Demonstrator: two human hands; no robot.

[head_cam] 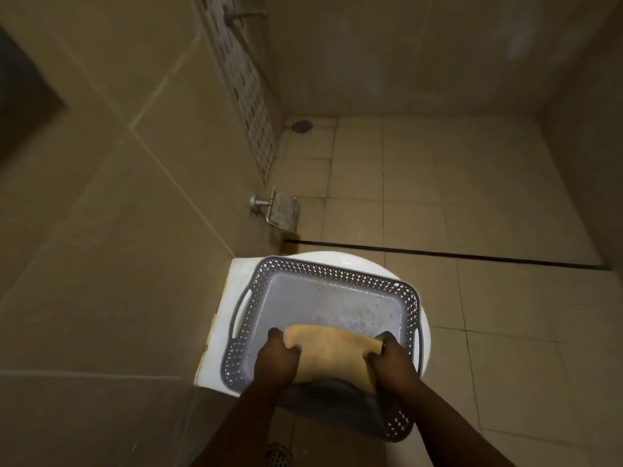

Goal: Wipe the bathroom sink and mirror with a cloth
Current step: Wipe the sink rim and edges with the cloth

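A yellow-orange cloth [332, 353] is stretched between both my hands above a grey plastic basket [323, 274]. My left hand [274, 360] grips the cloth's left end, fingers curled round it. Its right end is gripped by my right hand [392, 362]. The basket has a perforated rim and side handles, and its bottom looks wet. It sits on a white closed toilet lid [219, 332] beside the left wall. Neither sink nor mirror is in view.
A metal toilet-paper holder [283, 210] sticks out from the tiled left wall. A round floor drain [301, 126] lies in the far corner, another drain grate [278, 456] near my feet. A dark strip [472, 256] crosses the tiled floor. A shower fitting [236, 16] hangs high up.
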